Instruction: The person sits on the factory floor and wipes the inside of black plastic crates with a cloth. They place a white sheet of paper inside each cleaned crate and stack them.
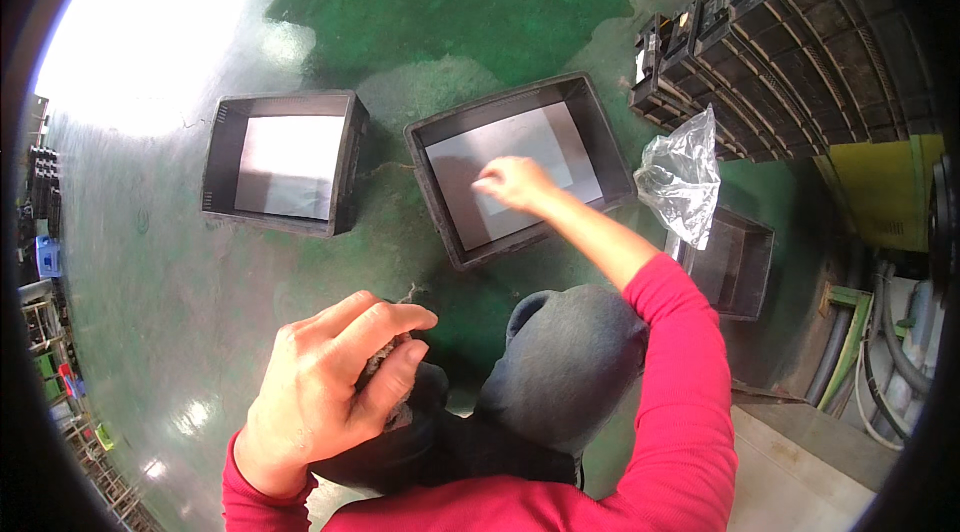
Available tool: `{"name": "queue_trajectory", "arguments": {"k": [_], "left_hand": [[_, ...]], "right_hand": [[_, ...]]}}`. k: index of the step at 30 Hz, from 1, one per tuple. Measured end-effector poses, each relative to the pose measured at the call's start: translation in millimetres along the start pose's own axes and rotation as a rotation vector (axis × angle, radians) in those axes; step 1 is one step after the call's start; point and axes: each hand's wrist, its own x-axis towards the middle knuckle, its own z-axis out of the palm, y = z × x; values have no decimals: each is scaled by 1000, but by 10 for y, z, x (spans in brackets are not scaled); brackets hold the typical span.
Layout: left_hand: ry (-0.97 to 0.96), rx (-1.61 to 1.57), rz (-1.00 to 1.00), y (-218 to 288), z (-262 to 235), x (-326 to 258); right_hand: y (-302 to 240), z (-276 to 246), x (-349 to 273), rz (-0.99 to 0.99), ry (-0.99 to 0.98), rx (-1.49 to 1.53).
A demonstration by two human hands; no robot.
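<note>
My left hand [325,372] is raised near my knee, with its fingers curled round a rough, mottled grey lump [397,372]. Most of that lump is hidden by the palm and fingers, so its kind does not show. Farther out, my right hand [515,182] reaches over the middle black plastic crate [455,250]. Its fingers are drawn together and slightly blurred, and anything between them is too small to make out. A pale grey-white sheet [450,177] lines the bottom of that crate.
Left of it stands another black crate [345,172] with a white sheet [285,167] inside. A clear plastic bag [685,177] hangs over a third crate [745,272] at right. Stacked black crates [790,42] rise at the far right, above pipes [900,342]. The floor [160,282] is green.
</note>
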Motion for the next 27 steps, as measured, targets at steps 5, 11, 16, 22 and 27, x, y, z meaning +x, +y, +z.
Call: {"name": "queue_trajectory", "arguments": {"k": [5, 11, 16, 22, 27], "left_hand": [[-10, -17, 66, 7, 47, 101], [-57, -2, 80, 24, 142, 270], [-67, 7, 48, 24, 139, 331], [-83, -43, 66, 59, 139, 362], [-77, -30, 22, 2, 177, 415]], "right_hand": [[964, -358, -831, 536, -111, -586], [959, -168, -1006, 248, -53, -564], [940, 270, -937, 267, 69, -579], [733, 305, -1206, -93, 201, -561], [266, -809, -1759, 133, 762, -313]]}}
